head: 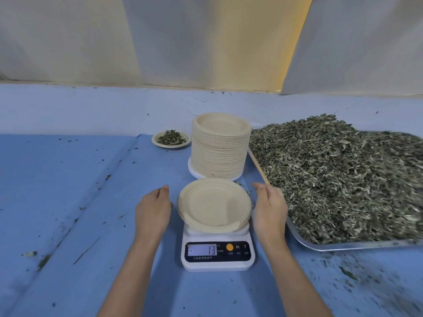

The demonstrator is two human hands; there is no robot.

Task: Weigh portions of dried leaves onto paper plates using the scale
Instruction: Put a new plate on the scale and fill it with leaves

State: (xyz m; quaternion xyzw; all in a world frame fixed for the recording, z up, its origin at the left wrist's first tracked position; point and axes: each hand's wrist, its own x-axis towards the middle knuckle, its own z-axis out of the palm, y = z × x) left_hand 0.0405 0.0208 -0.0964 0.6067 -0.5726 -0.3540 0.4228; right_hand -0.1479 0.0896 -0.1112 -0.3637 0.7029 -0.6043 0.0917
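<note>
Head view: the empty plate point(214, 205) sits on the scale point(217, 264), ready for leaves point(332, 175) heaped at 3 o'clock. My left hand point(152, 209) hovers relaxed and empty at 9. My right hand point(270, 209) pinches a stick point(257, 167), probably for raking.

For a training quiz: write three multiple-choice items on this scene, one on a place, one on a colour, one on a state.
1. The filled plate sits: A on the scale; B left of the stack; C in the tray.
2. The table is: A blue; B red; C green.
3. The plate on the scale is: A heaped; B folded; C empty.
Key: B, it lies just left of the stack; A, its cover is blue; C, its surface is bare.
</note>
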